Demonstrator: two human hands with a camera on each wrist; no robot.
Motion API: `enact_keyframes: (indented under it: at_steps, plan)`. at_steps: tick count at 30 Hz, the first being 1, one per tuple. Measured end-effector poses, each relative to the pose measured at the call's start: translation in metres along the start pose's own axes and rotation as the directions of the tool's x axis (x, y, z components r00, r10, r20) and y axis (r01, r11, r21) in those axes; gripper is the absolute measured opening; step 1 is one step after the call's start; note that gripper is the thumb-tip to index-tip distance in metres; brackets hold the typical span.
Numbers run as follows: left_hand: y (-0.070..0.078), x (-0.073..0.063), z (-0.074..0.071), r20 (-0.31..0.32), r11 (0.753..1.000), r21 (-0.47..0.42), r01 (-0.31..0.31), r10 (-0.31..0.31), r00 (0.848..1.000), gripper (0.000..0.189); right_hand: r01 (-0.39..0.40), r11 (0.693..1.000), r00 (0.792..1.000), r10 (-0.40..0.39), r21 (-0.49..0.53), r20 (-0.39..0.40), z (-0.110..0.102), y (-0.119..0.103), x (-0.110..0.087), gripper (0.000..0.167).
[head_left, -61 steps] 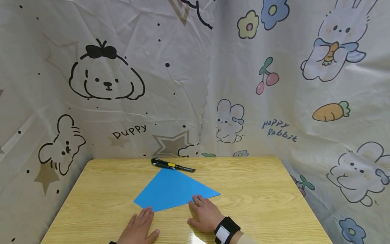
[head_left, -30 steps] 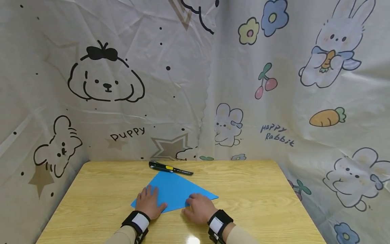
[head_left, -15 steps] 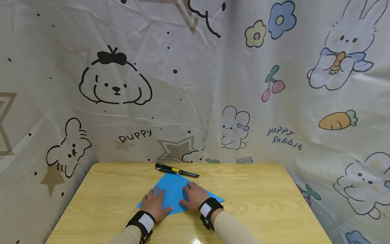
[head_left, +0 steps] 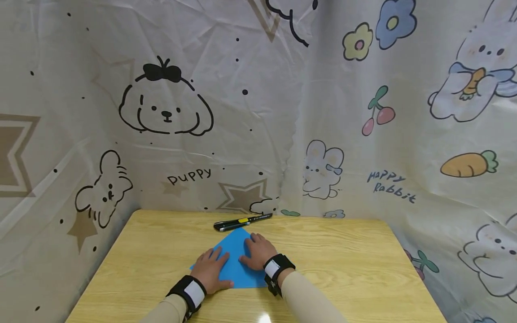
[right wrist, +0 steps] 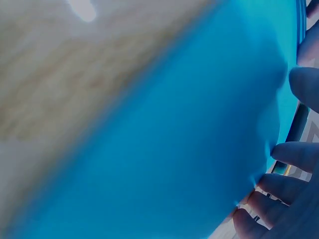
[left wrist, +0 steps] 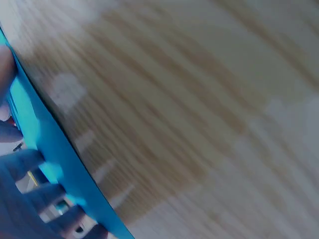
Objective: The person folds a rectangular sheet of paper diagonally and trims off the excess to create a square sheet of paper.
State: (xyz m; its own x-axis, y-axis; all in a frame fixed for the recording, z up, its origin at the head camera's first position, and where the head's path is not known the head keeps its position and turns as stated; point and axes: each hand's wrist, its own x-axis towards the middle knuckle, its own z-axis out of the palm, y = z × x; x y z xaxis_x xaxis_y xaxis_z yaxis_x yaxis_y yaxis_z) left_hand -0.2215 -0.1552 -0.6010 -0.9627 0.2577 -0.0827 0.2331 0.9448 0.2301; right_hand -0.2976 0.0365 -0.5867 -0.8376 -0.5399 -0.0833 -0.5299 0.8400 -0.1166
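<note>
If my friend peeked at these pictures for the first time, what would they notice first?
Probably the bright blue paper on the table, with the left hand and right hand on it. Next might come the big puppy face on the cloth behind, then the orange carrot printed on the right.

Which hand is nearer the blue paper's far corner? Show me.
The right hand, farther up the blue paper; the left hand lies closer to the near edge.

Left hand (left wrist: 20, 211) touching blue paper (left wrist: 70, 167), wood-grain tabletop (left wrist: 189, 109) beside it
</note>
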Motion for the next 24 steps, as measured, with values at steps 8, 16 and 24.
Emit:
enact_keyframes:
  at_steps: [8, 16, 24]
  plan:
    - [-0.013, 0.005, -0.004, 0.016, 0.987, -0.073, -0.140, 0.142, 0.990, 0.093, 0.011, 1.000, 1.000, -0.011, -0.015, 0.010, 0.007, 0.004, 0.002, 0.072]
    - [-0.002, 0.011, -0.007, -0.088, 0.988, -0.083, 0.132, -0.140, 0.986, 0.109, 0.024, 0.994, 0.999, -0.019, -0.111, 0.043, -0.002, 0.005, -0.007, 0.087]
    - [0.008, 0.020, -0.013, -0.103, 0.993, -0.002, 0.117, -0.116, 0.988, 0.101, -0.013, 0.979, 1.000, 0.010, -0.204, -0.016, 0.001, 0.008, -0.023, 0.091]
